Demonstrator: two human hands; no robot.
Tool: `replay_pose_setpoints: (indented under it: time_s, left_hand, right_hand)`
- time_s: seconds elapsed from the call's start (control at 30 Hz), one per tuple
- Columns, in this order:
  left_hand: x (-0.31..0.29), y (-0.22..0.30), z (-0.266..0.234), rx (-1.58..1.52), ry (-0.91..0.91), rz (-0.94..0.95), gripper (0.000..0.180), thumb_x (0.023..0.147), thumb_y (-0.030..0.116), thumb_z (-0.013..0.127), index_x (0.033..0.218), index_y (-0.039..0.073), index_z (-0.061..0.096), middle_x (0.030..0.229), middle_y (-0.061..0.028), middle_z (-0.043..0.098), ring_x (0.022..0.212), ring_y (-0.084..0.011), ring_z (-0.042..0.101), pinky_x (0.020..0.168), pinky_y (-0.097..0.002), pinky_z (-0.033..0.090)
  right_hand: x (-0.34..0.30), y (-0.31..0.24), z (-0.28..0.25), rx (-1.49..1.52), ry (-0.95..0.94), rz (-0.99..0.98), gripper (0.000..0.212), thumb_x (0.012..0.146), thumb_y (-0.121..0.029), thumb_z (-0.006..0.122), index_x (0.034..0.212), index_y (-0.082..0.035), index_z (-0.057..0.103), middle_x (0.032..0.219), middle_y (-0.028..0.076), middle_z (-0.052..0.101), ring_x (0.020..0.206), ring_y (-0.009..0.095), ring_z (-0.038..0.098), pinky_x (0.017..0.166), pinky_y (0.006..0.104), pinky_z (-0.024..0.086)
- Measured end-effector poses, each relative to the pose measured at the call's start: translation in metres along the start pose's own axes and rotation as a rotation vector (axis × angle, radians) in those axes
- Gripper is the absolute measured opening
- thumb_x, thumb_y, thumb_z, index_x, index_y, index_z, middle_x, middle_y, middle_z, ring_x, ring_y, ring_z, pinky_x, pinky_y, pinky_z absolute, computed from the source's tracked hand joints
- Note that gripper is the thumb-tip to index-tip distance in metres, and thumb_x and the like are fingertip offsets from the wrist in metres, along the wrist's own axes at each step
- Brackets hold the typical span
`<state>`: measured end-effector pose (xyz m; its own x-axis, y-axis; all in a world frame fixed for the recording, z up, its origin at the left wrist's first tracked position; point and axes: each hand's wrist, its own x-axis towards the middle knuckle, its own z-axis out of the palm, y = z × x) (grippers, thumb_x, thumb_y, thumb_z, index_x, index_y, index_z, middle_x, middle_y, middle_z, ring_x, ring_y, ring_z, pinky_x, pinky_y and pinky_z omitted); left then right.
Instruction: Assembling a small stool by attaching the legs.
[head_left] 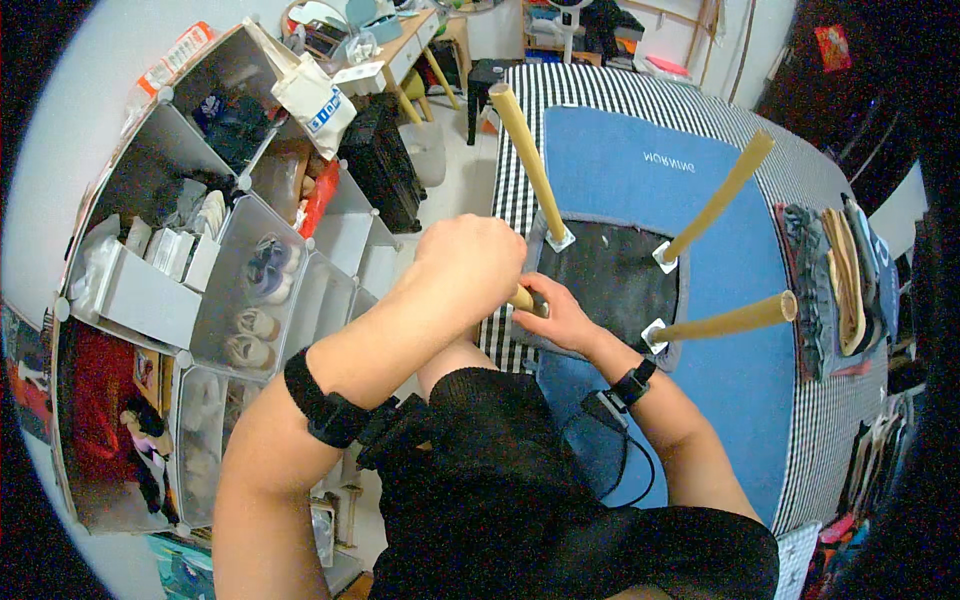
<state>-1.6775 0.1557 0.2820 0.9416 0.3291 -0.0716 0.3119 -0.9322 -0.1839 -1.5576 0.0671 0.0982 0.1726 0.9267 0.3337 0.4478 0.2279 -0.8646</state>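
An upside-down stool lies with its dark underside (610, 285) facing up. Three wooden legs stand out from it: a far-left leg (528, 160), a far-right leg (720, 200) and a near-right leg (725, 321), each in a white bracket. At its near-left corner is a fourth wooden leg (521, 298), mostly covered by my hands. My left hand (470, 258) is closed in a fist round that leg. Lower down, toward the seat, my right hand (562, 316) has thumb and fingers curled about the same leg. The bracket under it is hidden.
Beneath the stool are a blue mat (730, 400) and a black-and-white checked cloth (835, 170). Folded clothes (845, 285) lie at the right. On the left stands a shelf of clear cubes (215, 290) holding shoes and boxes. A black suitcase (380, 160) stands behind it.
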Motion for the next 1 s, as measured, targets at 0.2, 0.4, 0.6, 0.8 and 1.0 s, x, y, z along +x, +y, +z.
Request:
replay_pose_setpoints:
  time_s: [0.2,0.4,0.6,0.8,1.0]
  left_hand:
    - [-0.002,-0.001,0.0,-0.13,-0.093,-0.155,0.039,0.069,0.037,0.068,0.074,-0.001,0.065,0.073,-0.0186,0.063,0.071,-0.0345,0.063,0.064,-0.0416,0.052]
    - [-0.019,-0.026,0.012,-0.654,0.173,0.07,0.058,0.073,0.041,0.067,0.116,0.004,0.053,0.095,-0.022,0.061,0.071,-0.0271,0.063,0.063,-0.0367,0.051]
    - [-0.041,-0.05,0.013,-0.723,0.11,0.212,0.076,0.069,0.028,0.074,0.132,0.009,0.036,0.113,-0.0139,0.054,0.091,-0.0175,0.055,0.076,-0.03,0.047]
    - [-0.024,-0.029,0.007,-0.889,0.07,0.074,0.068,0.068,0.015,0.075,0.126,0.006,0.04,0.11,-0.0113,0.055,0.098,-0.0182,0.054,0.079,-0.0311,0.048]
    - [0.001,-0.02,0.049,-1.629,0.073,-0.028,0.021,0.075,0.006,0.065,0.094,0.001,0.057,0.087,-0.0095,0.062,0.085,-0.0172,0.059,0.08,-0.0305,0.047]
  right_hand:
    - [0.009,0.028,0.032,-0.179,0.037,0.256,0.026,0.074,-0.018,0.066,0.095,-0.004,0.059,0.086,0.012,0.061,0.077,0.021,0.058,0.07,0.0322,0.045]
    - [0.004,0.019,0.038,-0.082,0.206,0.135,0.019,0.076,-0.018,0.066,0.09,-0.005,0.06,0.075,0.01,0.059,0.067,0.015,0.054,0.064,0.0303,0.045]
    - [0.001,0.0,0.024,-0.042,0.074,0.139,0.025,0.076,-0.021,0.067,0.09,-0.004,0.055,0.073,0.008,0.055,0.066,0.017,0.052,0.062,0.0308,0.043]
    - [-0.016,0.016,0.014,-0.064,0.138,0.104,0.047,0.072,-0.028,0.071,0.107,-0.005,0.05,0.093,0.015,0.058,0.086,0.031,0.057,0.073,0.0362,0.045]
    - [-0.007,0.043,0.032,-0.039,0.207,0.259,0.026,0.074,-0.028,0.066,0.088,-0.01,0.055,0.077,0.013,0.06,0.071,0.033,0.06,0.062,0.0388,0.047]
